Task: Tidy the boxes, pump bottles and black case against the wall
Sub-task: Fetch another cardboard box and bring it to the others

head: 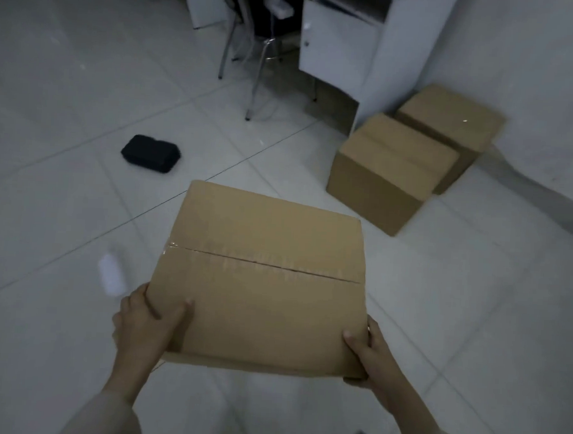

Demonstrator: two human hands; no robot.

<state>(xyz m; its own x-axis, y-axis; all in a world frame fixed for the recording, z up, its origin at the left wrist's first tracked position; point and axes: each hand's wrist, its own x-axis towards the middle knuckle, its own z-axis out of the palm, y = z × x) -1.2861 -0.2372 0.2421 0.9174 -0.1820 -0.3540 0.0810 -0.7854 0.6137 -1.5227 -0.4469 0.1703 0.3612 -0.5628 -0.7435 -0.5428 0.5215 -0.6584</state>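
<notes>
A person carries a taped brown cardboard box (262, 278) above a white tiled floor (63, 205).
The left hand (146, 325) and right hand (367, 353) grip its near corners, thumbs on top. Two closed brown cardboard boxes (390, 169) touch by the white wall (533, 97) at two o'clock; a black rectangular case (150, 154) lies at eleven o'clock.

Dim, bluish cast; soft motion blur throughout; edges bowed; faint glare on floor (109, 270).
</notes>
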